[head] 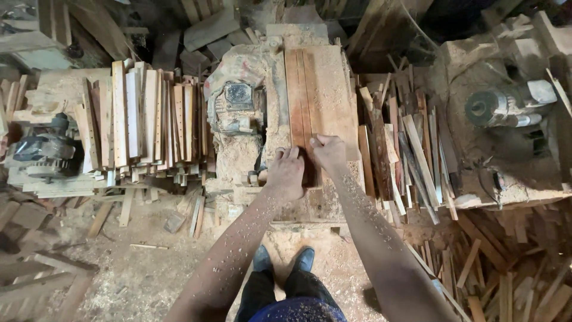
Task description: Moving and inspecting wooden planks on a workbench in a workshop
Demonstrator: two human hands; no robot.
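Pressing down on a reddish wooden strip (302, 101), I am working with both hands at the near end of a sawdust-covered machine table (329, 77). My left hand (286, 173) is lying flat with its fingers together on the strip's near end, not clamped around it, and my right hand (328, 152) is resting just beside it with the fingers curled down onto the same wood; whether the thumb is hooking an edge I cannot tell. The strip is lying flat in the middle of the table, its long axis running from near to far, the far end pointing away from me. To do this well, I judge that I should be keeping even downward pressure, the wood straight along that line, and my fingertips away from any cutter. A stack of pale slats (143, 119) is sitting to the left, darker offcuts (405, 155) to the right.
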